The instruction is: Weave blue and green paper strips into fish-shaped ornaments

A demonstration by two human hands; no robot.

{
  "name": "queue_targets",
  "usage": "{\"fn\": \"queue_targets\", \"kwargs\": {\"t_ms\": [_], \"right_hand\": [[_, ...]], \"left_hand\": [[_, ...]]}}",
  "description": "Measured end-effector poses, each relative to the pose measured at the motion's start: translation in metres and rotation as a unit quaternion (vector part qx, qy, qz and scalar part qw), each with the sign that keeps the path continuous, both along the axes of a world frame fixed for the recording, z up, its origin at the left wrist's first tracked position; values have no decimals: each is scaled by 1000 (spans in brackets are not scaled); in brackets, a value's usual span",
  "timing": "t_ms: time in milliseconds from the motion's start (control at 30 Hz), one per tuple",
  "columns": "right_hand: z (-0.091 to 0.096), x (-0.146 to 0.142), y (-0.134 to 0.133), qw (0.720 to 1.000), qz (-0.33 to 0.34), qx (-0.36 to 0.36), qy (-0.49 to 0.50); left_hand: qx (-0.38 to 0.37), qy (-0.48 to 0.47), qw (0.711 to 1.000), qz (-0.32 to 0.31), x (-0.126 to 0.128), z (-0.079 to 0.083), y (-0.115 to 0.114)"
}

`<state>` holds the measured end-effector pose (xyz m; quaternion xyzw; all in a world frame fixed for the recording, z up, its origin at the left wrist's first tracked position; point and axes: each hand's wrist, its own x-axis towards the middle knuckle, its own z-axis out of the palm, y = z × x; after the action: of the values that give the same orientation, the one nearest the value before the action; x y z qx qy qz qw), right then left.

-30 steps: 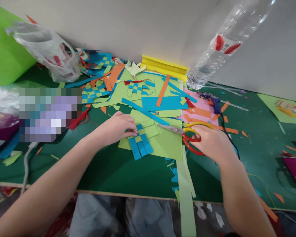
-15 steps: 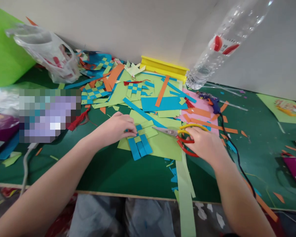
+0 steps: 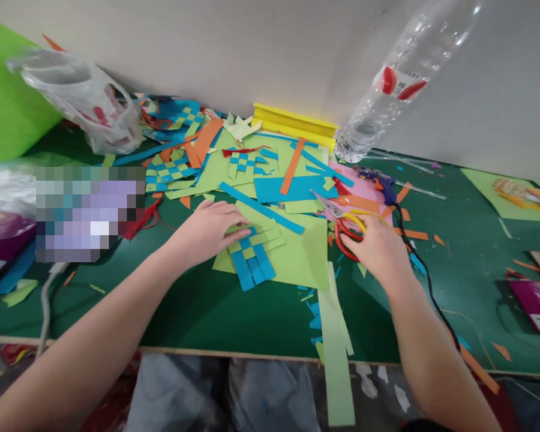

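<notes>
A small blue and light-green woven paper piece point(image 3: 252, 264) lies on a light-green sheet point(image 3: 302, 255) in front of me. My left hand point(image 3: 216, 231) is over its upper left corner, with a gap showing between thumb and fingers; whether the fingertips touch the paper I cannot tell. My right hand point(image 3: 378, 249) has its fingers around the handles of the scissors point(image 3: 347, 228), one red and one yellow. The blades look closed and point up and left, past the sheet's right edge. A loose blue strip point(image 3: 263, 208) lies across the top of the sheet.
Behind are blue paper point(image 3: 292, 188), an orange strip point(image 3: 293, 165), finished woven pieces point(image 3: 244, 162) and a yellow channel point(image 3: 294, 126). A clear bottle point(image 3: 400, 84) leans at the wall. A purple glue gun point(image 3: 387, 191) trails a black cord. Left stand a plastic bag point(image 3: 103, 120) and a blurred-out device point(image 3: 90, 213).
My right hand has moved the scissors away from the woven piece, right and back, with the blades swung upward. My left thumb and fingers have parted a little at the woven corner.
</notes>
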<state>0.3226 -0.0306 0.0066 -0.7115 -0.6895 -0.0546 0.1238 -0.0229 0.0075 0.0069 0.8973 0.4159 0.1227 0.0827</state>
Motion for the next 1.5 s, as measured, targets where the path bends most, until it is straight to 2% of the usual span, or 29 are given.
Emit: {"fn": "queue_targets", "kwargs": {"t_ms": [67, 300, 533, 667, 800, 967, 1067, 1167, 1333, 1400, 1500], "right_hand": [[-1, 2, 1, 1000, 4, 11, 2], [3, -8, 1, 979, 114, 172, 1], [-6, -20, 4, 963, 191, 189, 16], [-3, -31, 2, 955, 212, 198, 55], [8, -52, -3, 953, 221, 141, 152], [16, -79, -2, 951, 200, -29, 235], [15, -90, 2, 936, 187, -99, 279], [11, -98, 7, 920, 176, -111, 331], [14, -108, 13, 906, 187, -50, 377], [17, -111, 14, 898, 187, -50, 395], [19, -113, 13, 887, 209, -67, 406]], "left_hand": [[-6, 7, 1000, 6, 1, -2, -1], [-64, -14, 998, 26, 4, -7, -1], [-148, -73, 985, 60, 8, 0, -1], [-193, -140, 968, 81, 8, 4, -2], [-200, -186, 957, 95, 7, 5, -2], [-210, -214, 949, 100, 6, 9, -2], [-221, -253, 935, 110, 5, 11, -2], [-240, -294, 916, 131, 4, 10, -2], [-292, -360, 877, 129, 2, 10, -4], [-304, -349, 877, 126, 3, 13, -6], [-298, -310, 894, 124, 6, 20, -9]]}}
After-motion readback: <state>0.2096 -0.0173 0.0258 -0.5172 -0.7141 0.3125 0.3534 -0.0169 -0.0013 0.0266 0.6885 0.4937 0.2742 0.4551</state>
